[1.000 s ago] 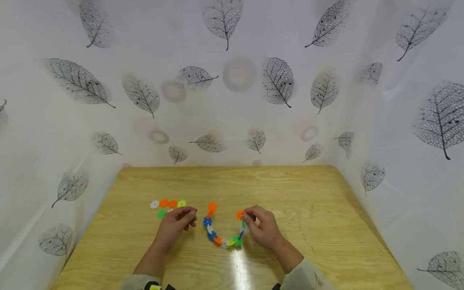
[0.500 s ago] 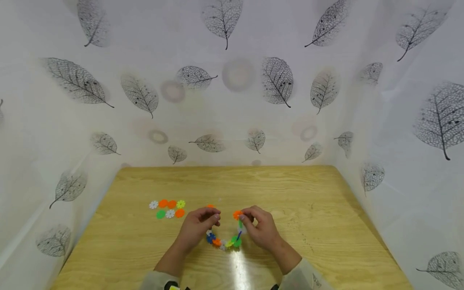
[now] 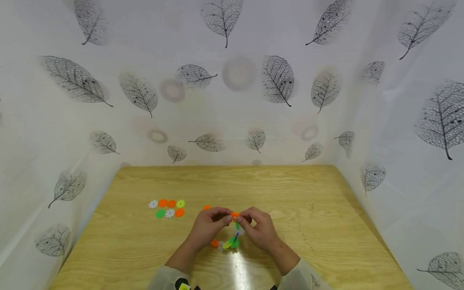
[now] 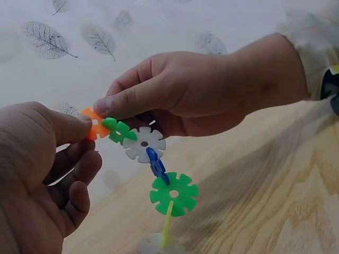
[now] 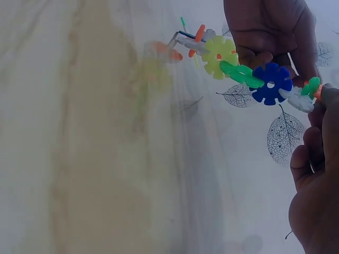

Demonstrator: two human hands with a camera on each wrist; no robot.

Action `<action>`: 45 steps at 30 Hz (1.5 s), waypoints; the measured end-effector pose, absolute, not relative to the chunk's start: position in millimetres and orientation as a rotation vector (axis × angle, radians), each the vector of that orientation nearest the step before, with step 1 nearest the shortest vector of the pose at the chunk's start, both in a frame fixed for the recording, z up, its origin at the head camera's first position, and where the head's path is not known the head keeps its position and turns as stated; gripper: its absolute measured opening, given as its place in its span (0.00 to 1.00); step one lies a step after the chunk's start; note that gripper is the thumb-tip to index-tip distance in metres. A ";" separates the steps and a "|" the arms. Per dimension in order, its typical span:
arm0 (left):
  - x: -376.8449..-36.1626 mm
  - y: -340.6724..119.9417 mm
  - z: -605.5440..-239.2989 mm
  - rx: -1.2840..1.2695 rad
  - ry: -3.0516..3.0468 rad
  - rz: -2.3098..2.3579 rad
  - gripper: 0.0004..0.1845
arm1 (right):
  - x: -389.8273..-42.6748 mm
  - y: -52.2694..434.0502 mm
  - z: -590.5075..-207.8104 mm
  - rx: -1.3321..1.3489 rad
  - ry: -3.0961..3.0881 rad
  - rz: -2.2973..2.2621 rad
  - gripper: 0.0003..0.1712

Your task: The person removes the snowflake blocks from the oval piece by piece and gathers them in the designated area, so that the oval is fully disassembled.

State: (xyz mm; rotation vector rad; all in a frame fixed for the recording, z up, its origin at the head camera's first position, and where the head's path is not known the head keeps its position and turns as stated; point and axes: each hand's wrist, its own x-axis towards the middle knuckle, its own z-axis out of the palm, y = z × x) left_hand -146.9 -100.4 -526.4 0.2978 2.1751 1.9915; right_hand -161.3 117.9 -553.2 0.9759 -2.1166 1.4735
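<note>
A chain of slotted flower-shaped plastic discs curves over the table. At its end is an orange disc, pinched from the left by my left hand and from the right by my right hand. Both thumbs meet at this disc. In the left wrist view a green disc, a white disc, a blue disc and a larger-looking green disc follow it, slotted edge to edge. My left hand covers part of the chain in the head view.
Several loose discs lie left on the wooden table, among them a white one, a yellow one and a green one. A leaf-patterned white curtain surrounds the table's back and sides.
My left hand has moved right from beside the loose discs to the orange end disc, passing in front of the chain's left part. My right hand keeps its hold and has shifted slightly left.
</note>
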 end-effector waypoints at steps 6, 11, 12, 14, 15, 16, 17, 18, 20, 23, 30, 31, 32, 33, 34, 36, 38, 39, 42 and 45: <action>-146.3 -97.5 -521.2 0.213 2.209 2.006 0.13 | -159.2 119.6 -552.2 0.979 -2.208 1.487 0.13; -145.6 -99.1 -518.9 0.173 2.194 2.062 0.13 | -155.6 119.7 -548.5 1.033 -2.319 1.464 0.18; -145.5 -99.5 -519.0 0.171 2.183 2.074 0.13 | -154.9 119.5 -547.9 1.040 -2.327 1.465 0.18; -145.8 -100.5 -520.3 0.174 2.166 2.090 0.13 | -154.5 119.4 -548.5 1.055 -2.324 1.478 0.17; -146.0 -100.8 -520.9 0.180 2.158 2.099 0.12 | -154.3 119.4 -548.6 1.057 -2.324 1.490 0.16; -146.0 -101.0 -521.7 0.184 2.151 2.105 0.12 | -154.2 119.3 -548.8 1.057 -2.320 1.499 0.16; -146.2 -101.0 -522.9 0.186 2.149 2.109 0.11 | -154.1 119.3 -549.1 1.055 -2.322 1.510 0.15; -146.3 -100.9 -524.0 0.190 2.149 2.115 0.10 | -154.3 119.1 -549.4 1.054 -2.321 1.513 0.15; -145.9 -100.2 -525.7 0.196 2.154 2.128 0.09 | -154.6 118.6 -549.9 1.054 -2.309 1.499 0.13; -144.9 -98.2 -526.8 0.188 2.167 2.141 0.09 | -155.1 117.5 -550.4 1.060 -2.277 1.459 0.12; -147.1 -106.3 -516.6 0.028 2.179 2.185 0.10 | -153.2 117.8 -552.9 1.019 -2.233 1.435 0.07; -148.5 -110.4 -514.0 0.007 2.192 2.201 0.09 | -152.7 118.9 -553.0 1.002 -2.237 1.444 0.07; -150.0 -115.0 -511.7 -0.007 2.215 2.206 0.09 | -152.3 120.2 -553.0 0.981 -2.241 1.453 0.07; -151.7 -119.9 -509.8 -0.005 2.236 2.207 0.08 | -152.3 121.6 -553.2 0.964 -2.241 1.456 0.08; -153.1 -124.6 -508.5 0.014 2.259 2.192 0.08 | -152.1 123.2 -553.1 0.945 -2.245 1.463 0.08; -154.3 -132.4 -508.2 0.066 2.302 2.123 0.09 | -152.2 125.6 -552.7 0.919 -2.256 1.475 0.09; -153.4 -139.2 -511.1 0.065 2.321 2.060 0.11 | -152.6 126.8 -552.2 0.907 -2.264 1.477 0.09; -152.3 -142.4 -513.1 0.051 2.322 2.045 0.13 | -152.4 127.1 -552.1 0.909 -2.268 1.478 0.09; -149.0 -152.2 -519.4 -0.033 2.326 2.033 0.15 | -152.0 127.4 -551.7 0.919 -2.271 1.488 0.09; -147.8 -162.2 -522.7 -0.081 2.345 2.033 0.18 | -151.7 127.5 -552.3 0.919 -2.257 1.490 0.09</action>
